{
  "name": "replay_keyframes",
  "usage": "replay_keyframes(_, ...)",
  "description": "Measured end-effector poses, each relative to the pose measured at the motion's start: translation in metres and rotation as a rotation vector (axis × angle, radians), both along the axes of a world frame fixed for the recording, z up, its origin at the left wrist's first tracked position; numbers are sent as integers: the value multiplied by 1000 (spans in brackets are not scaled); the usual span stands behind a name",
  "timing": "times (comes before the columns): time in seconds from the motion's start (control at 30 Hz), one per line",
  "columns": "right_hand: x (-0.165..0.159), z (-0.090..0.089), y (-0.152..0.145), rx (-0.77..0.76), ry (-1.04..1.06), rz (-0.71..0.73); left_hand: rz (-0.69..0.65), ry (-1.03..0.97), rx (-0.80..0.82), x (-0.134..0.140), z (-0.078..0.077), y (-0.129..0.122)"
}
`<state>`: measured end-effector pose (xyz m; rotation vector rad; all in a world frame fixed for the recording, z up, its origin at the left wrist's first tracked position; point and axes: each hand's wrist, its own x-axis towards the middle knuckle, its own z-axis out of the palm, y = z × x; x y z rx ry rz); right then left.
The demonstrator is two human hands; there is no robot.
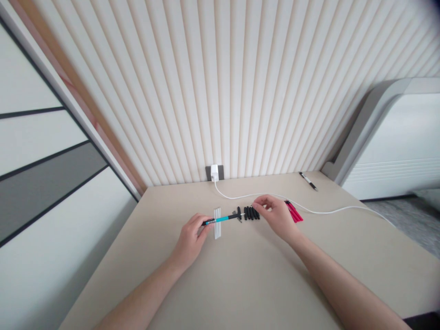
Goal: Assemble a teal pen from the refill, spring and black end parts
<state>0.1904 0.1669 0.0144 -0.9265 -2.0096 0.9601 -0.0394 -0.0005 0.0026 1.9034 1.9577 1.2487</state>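
My left hand (191, 234) is closed around the rear end of a blue-and-black pen (222, 219), which points right with a thin tip showing. Beneath the pen lie several thin white sticks (217, 232), side by side like pen refills. Small dark pieces (239, 211) lie near the pen's front end. Just right of the tip, several short black tubes (250, 213) form a row on the table. Over the right end of that row is my right hand (274, 213), thumb and forefinger pinched together. Whatever is between those fingertips is too small to name.
Several red tubes (294, 212) lie beyond my right hand, partly hidden by it. A white cable (237, 198) runs from a charger (214, 172) in the wall socket across the table (220, 284). A black-and-white pen (308, 181) rests at the back right.
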Motion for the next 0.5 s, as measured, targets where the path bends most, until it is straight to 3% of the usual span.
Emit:
replay_keyframes(0.17, -6, -12, -1, -231, 128, 122, 17, 10, 4, 0, 0, 0)
replay_keyframes(0.5, -12, -15, -10, -310, 153, 241, 12, 7, 6, 1, 0, 0)
